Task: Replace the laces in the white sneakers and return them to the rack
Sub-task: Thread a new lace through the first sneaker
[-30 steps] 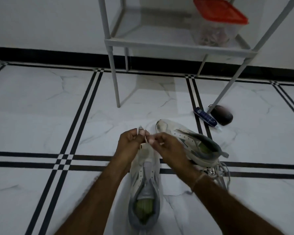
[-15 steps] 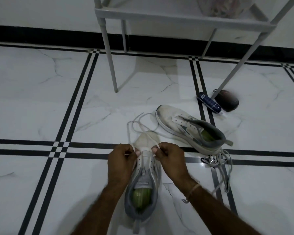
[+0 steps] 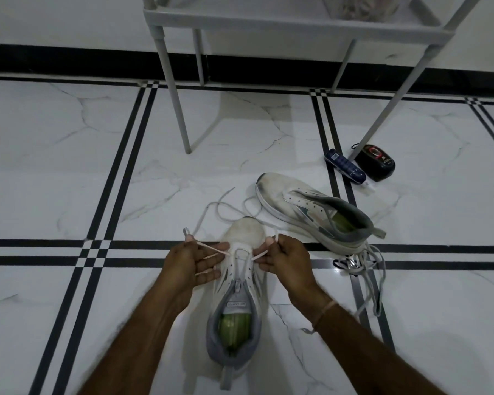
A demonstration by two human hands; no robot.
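**Two pinches, one on each side**

Your left grip (image 3: 194,263) pinches the white lace (image 3: 259,256) just left of the near sneaker (image 3: 240,283); your right grip (image 3: 288,263) pinches the same lace just right of it; the lace crosses the eyelets nearest the toe, and its slack loops on the floor (image 3: 69,166) ahead. That sneaker stands upright between your forearms, toe pointing away from you; the second sneaker (image 3: 311,212) lies tilted to its right, with a tangle of grey laces (image 3: 362,269) at its heel; the rack (image 3: 268,22) stands beyond both.
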